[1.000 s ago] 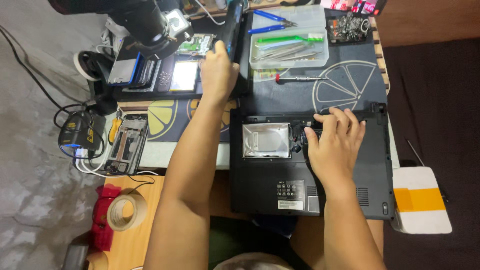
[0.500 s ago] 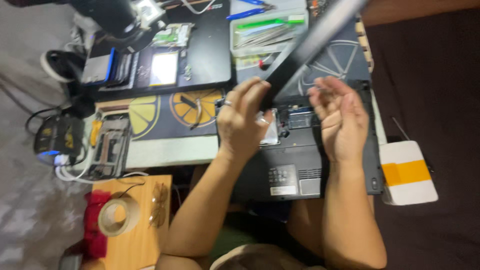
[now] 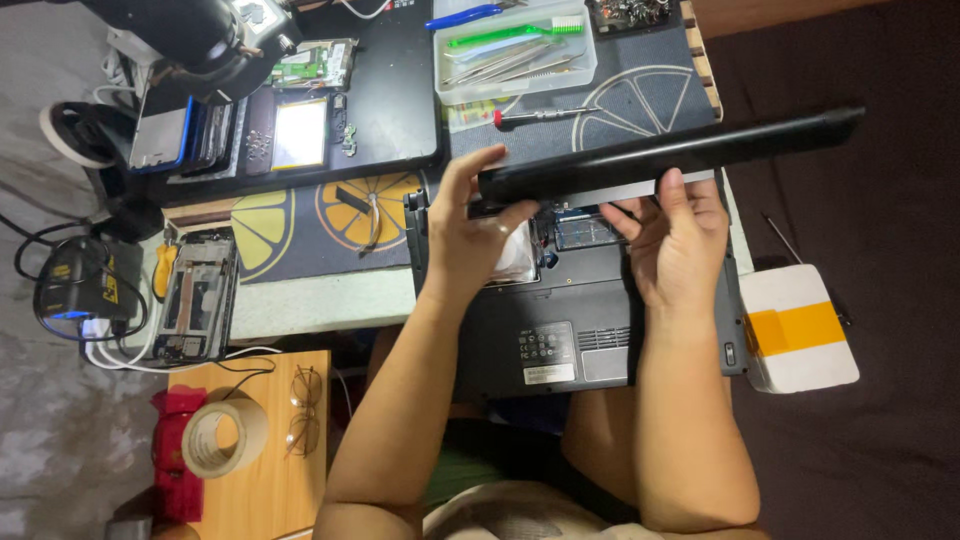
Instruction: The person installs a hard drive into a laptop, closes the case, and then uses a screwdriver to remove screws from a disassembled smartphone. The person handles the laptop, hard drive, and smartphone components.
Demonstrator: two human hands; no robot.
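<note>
Your left hand fingers pinch the left end of the long black laptop battery; your right hand cups its middle from below, fingers half curled. Battery hangs tilted above the upturned laptop, far right end unsupported. Loose grip could drop it onto the exposed hard drive or the tool tray.

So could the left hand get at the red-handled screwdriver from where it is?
Probably not yet: the left hand grips the long black battery bar, which lies between it and the red-handled screwdriver.
</note>
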